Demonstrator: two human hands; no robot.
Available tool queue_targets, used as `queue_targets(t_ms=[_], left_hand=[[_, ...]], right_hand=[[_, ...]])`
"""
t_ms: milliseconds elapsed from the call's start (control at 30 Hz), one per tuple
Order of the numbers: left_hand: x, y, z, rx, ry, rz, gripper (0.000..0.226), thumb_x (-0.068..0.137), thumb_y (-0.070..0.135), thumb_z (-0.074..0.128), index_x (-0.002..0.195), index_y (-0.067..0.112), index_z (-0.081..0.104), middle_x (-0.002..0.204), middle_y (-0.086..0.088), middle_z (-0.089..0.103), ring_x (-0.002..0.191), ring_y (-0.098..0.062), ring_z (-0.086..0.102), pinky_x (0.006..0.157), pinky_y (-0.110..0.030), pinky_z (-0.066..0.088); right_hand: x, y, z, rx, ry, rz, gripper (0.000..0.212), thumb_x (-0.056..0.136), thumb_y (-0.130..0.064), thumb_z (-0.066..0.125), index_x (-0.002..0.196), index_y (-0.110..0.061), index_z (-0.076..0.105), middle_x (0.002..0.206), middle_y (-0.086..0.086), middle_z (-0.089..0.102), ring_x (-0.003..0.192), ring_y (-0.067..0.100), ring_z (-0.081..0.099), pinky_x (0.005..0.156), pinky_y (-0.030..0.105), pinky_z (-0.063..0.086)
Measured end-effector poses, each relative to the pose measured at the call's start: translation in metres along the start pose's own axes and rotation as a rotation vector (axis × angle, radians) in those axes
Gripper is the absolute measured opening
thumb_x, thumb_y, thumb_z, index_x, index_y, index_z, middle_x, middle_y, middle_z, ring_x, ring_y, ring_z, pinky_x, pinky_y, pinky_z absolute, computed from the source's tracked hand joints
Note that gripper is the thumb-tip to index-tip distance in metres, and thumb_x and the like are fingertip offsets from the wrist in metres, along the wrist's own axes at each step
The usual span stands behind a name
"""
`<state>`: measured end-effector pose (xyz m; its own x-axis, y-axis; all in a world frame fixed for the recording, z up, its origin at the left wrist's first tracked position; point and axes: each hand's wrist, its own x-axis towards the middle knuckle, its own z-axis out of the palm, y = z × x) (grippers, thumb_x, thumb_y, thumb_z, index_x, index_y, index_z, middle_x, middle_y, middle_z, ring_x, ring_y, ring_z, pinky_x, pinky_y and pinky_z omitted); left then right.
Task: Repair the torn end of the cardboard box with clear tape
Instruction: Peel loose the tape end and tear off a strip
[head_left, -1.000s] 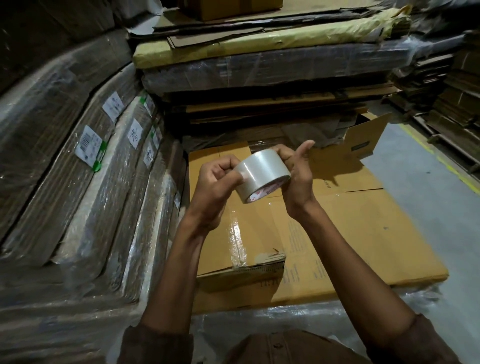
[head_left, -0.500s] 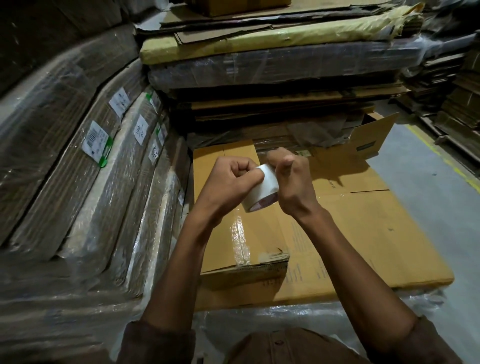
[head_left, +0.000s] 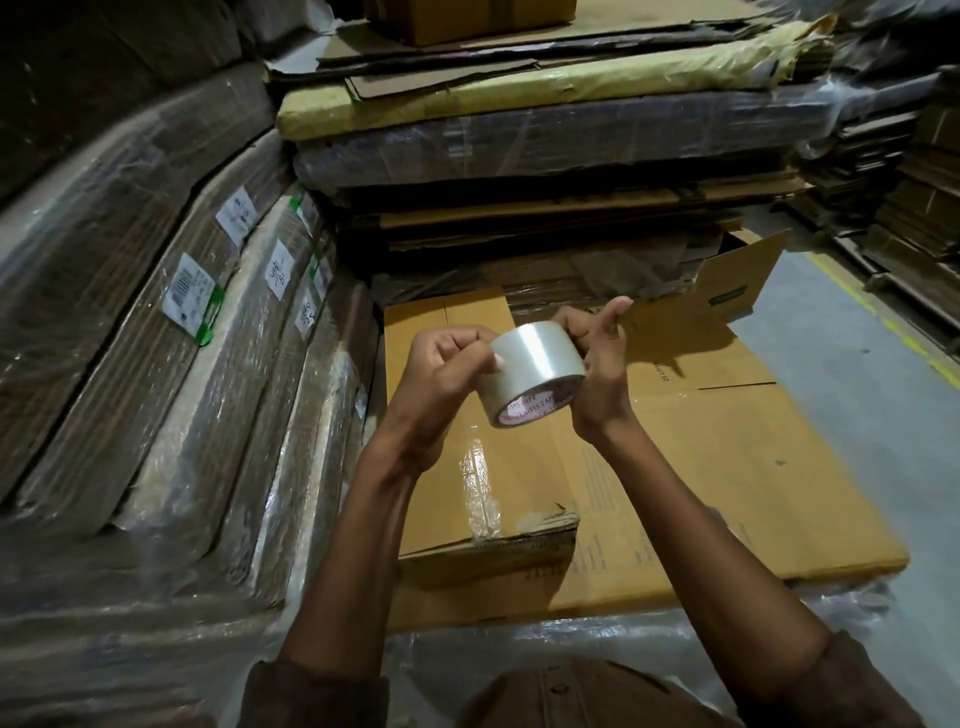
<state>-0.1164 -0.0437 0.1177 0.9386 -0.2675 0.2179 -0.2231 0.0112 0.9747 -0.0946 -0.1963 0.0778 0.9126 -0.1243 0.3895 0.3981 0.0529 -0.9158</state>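
Observation:
A flattened brown cardboard box (head_left: 727, 467) lies on a plastic-wrapped stack in front of me. Its near left end (head_left: 540, 525) is torn and ragged, and a strip of clear tape (head_left: 480, 483) runs down to the tear. Above the box I hold a roll of clear tape (head_left: 535, 371) with both hands. My right hand (head_left: 597, 374) grips the roll from the right side, thumb raised. My left hand (head_left: 441, 379) curls round its left edge, with the thumb on the roll's surface.
Plastic-wrapped bundles of flat cardboard (head_left: 182, 364) with white labels lean along the left. A tall stack of wrapped cardboard (head_left: 545, 135) stands behind the box. Grey floor (head_left: 857, 395) with a yellow line runs on the right, with more cardboard stacks (head_left: 914, 171) beyond.
The roll has turned back so its broad shiny face shows again. My right thumb has lifted, after both hands closed tightly over the roll half a second ago.

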Motion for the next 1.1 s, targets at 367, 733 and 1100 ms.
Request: queue_targets(t_ms=[367, 733, 1100], left_hand=[[0.004, 0.006, 0.003, 0.315, 0.06, -0.038, 0.025, 0.074, 0.023, 0.057, 0.063, 0.002, 0.065, 0.055, 0.003, 0.054, 0.053, -0.007, 0.045, 0.048, -0.02, 0.035], [-0.001, 0.008, -0.006, 0.141, -0.102, -0.066, 0.018, 0.076, 0.009, 0.053, 0.079, 0.007, 0.071, 0.061, 0.003, 0.059, 0.06, -0.007, 0.049, 0.058, -0.022, 0.037], [-0.003, 0.004, -0.007, -0.019, -0.169, 0.028, 0.032, 0.073, 0.01, 0.061, 0.102, 0.003, 0.072, 0.084, -0.008, 0.073, 0.078, -0.017, 0.065, 0.069, -0.021, 0.051]], right_hand=[[0.002, -0.009, 0.002, -0.381, -0.172, -0.332, 0.079, 0.096, -0.072, 0.002, 0.064, -0.019, 0.05, 0.059, -0.014, 0.042, 0.054, -0.002, 0.043, 0.052, 0.016, 0.024], [0.003, -0.01, -0.001, -0.225, -0.057, -0.288, 0.091, 0.09, -0.081, 0.003, 0.07, -0.021, 0.07, 0.066, -0.003, 0.065, 0.063, 0.01, 0.063, 0.053, 0.031, 0.044], [0.008, -0.019, -0.009, 0.452, 0.0, 0.244, 0.102, 0.095, -0.071, -0.008, 0.061, -0.011, 0.068, 0.063, 0.004, 0.06, 0.062, 0.02, 0.057, 0.058, 0.024, 0.043]])
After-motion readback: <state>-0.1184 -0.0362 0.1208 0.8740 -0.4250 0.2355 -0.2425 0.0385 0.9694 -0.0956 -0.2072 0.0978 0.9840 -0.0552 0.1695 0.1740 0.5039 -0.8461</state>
